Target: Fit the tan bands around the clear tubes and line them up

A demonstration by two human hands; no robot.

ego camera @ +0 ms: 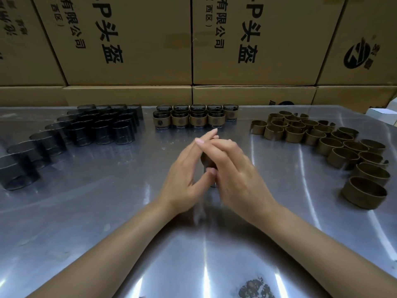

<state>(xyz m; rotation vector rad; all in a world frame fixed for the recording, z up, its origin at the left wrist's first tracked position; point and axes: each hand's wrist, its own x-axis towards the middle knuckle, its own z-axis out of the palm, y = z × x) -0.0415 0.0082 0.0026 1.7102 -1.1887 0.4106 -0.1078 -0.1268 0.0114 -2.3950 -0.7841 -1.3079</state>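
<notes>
Your left hand (184,173) and right hand (234,171) press a tube (207,163) between straight fingers; its tan band shows dark, mostly hidden behind your fingers.

A shiny metal table (107,211) carries everything here, its surface streaked with light. On its far left, bare clear tubes (90,125) stand upright in packed rows that run toward the near left edge. At the far middle, a short double row of banded tubes (189,118) stands side by side, each with a tan sleeve round it. To the right, loose tan bands (318,138) stand on edge in a cluster that curves toward the near right. A brownish stain (255,289) marks the near edge.
</notes>
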